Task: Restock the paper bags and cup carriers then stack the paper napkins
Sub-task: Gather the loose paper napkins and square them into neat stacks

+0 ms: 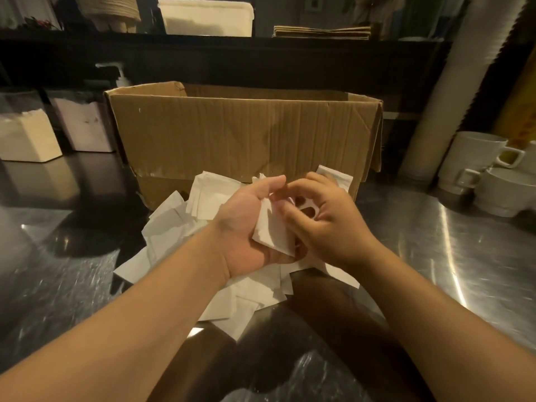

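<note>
Left hand is palm-up, cradling a small bunch of white paper napkins with the thumb over the top edge. Right hand has curled fingers pinching at that same bunch from the right. Under both hands there's a messy loose pile of napkins on the steel counter, right in front of a cardboard box. White mugs sit far right.

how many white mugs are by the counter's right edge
3 that I can make out: a tall mug behind, a smaller one under it at the front, and a wide one beside them. A further one, cut off by the frame edge, may sit behind.
</note>
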Demonstrator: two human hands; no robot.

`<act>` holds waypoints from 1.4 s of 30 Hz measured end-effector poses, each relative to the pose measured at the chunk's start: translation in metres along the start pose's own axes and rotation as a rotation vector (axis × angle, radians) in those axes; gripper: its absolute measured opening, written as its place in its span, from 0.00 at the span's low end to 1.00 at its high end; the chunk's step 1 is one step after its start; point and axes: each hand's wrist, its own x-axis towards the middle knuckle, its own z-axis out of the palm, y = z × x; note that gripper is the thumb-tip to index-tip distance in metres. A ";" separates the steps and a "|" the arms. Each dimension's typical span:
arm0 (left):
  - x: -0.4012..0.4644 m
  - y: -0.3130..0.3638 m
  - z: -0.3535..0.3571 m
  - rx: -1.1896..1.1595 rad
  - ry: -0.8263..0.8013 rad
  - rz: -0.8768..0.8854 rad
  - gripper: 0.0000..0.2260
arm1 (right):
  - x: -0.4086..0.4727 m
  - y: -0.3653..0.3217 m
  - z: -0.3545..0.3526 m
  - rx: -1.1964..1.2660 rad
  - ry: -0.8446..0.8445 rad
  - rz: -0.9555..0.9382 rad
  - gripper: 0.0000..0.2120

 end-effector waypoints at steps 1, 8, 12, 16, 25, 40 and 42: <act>0.000 0.000 0.000 -0.012 0.009 -0.004 0.18 | 0.000 0.000 -0.003 0.040 0.055 0.008 0.06; -0.001 0.003 0.001 -0.183 0.090 0.087 0.18 | 0.012 0.022 -0.029 0.129 0.541 0.454 0.14; -0.002 0.004 -0.001 -0.185 0.126 0.091 0.17 | 0.010 0.034 -0.030 0.150 0.438 0.691 0.22; -0.001 0.002 0.000 -0.173 0.117 0.075 0.17 | 0.012 0.028 -0.029 0.289 0.451 0.701 0.21; 0.000 0.002 -0.002 -0.161 0.103 0.087 0.20 | 0.013 0.016 -0.034 0.326 0.392 0.470 0.05; -0.002 0.003 -0.001 -0.176 0.157 0.089 0.17 | 0.011 0.013 -0.048 -0.344 -0.448 0.491 0.12; -0.003 0.002 0.000 -0.176 0.162 0.087 0.17 | 0.011 0.017 -0.043 -0.398 -0.447 0.471 0.17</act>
